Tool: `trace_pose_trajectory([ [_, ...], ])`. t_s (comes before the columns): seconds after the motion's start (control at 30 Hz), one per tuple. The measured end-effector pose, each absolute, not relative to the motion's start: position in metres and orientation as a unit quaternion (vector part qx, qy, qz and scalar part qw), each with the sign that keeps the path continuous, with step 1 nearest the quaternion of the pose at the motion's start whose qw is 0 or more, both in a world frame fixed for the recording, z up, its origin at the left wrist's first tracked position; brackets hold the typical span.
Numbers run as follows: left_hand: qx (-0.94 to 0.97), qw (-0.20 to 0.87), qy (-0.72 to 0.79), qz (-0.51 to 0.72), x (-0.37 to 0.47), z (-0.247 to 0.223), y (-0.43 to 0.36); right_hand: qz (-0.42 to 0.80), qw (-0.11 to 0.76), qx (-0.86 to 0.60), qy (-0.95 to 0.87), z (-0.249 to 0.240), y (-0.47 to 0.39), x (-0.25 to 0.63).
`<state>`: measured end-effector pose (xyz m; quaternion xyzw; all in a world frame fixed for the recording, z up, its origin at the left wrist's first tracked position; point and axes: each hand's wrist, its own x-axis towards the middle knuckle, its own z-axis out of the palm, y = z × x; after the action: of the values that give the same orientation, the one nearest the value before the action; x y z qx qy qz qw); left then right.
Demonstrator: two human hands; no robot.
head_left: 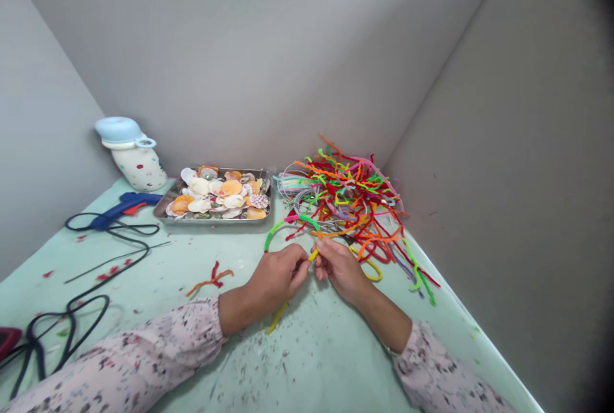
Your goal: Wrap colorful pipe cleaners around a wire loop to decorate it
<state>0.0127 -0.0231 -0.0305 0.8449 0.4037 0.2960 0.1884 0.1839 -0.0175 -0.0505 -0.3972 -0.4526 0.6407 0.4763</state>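
Note:
My left hand (281, 277) and my right hand (339, 269) meet over the middle of the table. Between their pinched fingertips is a yellow pipe cleaner (313, 254), whose loose end hangs below my left hand. A curved hoop (274, 232) wrapped in green, pink and orange pipe cleaner arches up behind the hands. My right fingers are at its orange end; its green left side runs down behind my left hand. Just beyond my right hand lies a tangled pile of colourful pipe cleaners (355, 192).
A metal tray (218, 222) of seashells stands at the back. Left of it are a spotted bottle (139, 167) with a blue lid and a blue glue gun (118, 210). Black cord (71, 304) loops along the left. A small orange and red pipe cleaner piece (211, 281) lies nearby.

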Motion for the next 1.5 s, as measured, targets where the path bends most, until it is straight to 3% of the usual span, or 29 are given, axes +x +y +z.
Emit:
trace_pose_trajectory([
  [1.1,0.885,0.062,0.368,0.278,0.01,-0.034,-0.02,0.637,0.481,-0.404,-0.446,-0.052,-0.018,0.183],
  [1.5,0.887,-0.08,0.315,0.328,0.009,-0.039,-0.012,0.629,0.472,-0.416,-0.456,-0.051,-0.018,0.182],
])
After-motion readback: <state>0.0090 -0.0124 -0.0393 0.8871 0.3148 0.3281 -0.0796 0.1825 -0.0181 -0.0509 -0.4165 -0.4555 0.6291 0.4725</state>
